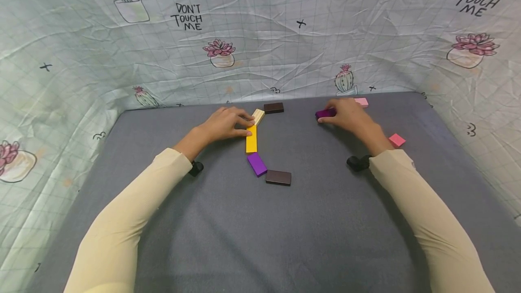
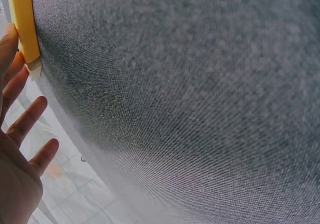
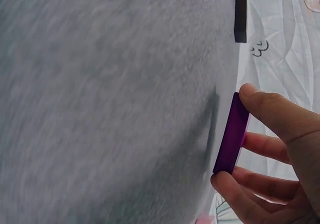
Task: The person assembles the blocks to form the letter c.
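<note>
My left hand (image 1: 228, 123) rests with its thumb and index fingertips at the upper part of a yellow block (image 1: 252, 141), near where it meets a pale wooden block (image 1: 258, 115). In the left wrist view, the other fingers spread loosely beside the yellow block (image 2: 24, 22). My right hand (image 1: 348, 114) pinches a dark purple block (image 1: 324, 113) by its ends; the right wrist view shows this purple block (image 3: 232, 134) between thumb and fingertips, over the cloth. A brighter purple block (image 1: 257, 164) and a dark brown block (image 1: 278, 177) continue the curve below the yellow one.
Another dark brown block (image 1: 274, 108) lies at the far end of the pale wooden block. Beyond my right hand is a pink block (image 1: 361, 102), and a coral-pink block (image 1: 396, 140) lies by the right wrist. Printed cloth (image 1: 260, 71) walls in the grey table (image 1: 317, 238).
</note>
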Demonstrator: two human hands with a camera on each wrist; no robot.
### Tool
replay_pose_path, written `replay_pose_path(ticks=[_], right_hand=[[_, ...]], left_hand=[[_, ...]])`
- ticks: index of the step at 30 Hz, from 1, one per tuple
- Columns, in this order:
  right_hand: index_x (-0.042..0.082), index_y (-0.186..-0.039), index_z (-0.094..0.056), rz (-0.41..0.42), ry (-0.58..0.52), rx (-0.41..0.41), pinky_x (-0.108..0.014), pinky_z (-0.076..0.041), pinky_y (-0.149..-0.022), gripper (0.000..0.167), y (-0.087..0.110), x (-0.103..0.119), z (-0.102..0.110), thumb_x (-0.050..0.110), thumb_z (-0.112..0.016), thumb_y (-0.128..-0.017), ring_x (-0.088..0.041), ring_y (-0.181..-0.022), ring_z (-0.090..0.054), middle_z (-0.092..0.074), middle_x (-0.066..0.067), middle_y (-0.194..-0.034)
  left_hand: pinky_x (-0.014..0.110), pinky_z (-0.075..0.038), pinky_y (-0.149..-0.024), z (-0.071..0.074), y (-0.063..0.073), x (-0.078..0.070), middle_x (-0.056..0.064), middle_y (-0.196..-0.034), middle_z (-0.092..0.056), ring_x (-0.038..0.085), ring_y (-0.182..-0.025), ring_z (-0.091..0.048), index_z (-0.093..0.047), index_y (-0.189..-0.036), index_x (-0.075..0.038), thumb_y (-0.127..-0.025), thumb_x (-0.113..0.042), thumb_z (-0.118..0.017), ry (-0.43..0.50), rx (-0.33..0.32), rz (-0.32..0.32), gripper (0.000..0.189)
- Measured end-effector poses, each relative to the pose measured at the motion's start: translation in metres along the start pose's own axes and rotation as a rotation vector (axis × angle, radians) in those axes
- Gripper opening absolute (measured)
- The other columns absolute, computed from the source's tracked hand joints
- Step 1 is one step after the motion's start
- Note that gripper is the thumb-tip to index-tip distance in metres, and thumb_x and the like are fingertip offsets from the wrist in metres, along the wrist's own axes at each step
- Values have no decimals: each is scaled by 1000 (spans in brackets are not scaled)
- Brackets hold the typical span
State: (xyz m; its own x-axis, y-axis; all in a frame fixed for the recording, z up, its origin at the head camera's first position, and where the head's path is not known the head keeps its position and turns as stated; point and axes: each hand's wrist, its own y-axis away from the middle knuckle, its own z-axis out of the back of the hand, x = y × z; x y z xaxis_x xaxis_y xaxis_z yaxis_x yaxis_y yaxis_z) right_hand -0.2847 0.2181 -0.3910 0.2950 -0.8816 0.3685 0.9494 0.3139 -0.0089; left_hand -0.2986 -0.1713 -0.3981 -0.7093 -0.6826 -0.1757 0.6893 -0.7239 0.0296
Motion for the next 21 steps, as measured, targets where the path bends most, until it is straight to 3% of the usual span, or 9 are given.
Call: replay_pose_path(ticks=[21], right_hand=[[0, -122, -68, -44, -39, 7, -48, -49, -81, 53, -18, 13, -6, 38, -80, -88, -34, -95, -58, -69, -20, -108]], left_hand=[[46, -44, -103, 0, 1, 0, -2, -137, -64, 25, -126, -57, -70, -132, -18, -95, -42, -72, 17, -11, 0, 45]])
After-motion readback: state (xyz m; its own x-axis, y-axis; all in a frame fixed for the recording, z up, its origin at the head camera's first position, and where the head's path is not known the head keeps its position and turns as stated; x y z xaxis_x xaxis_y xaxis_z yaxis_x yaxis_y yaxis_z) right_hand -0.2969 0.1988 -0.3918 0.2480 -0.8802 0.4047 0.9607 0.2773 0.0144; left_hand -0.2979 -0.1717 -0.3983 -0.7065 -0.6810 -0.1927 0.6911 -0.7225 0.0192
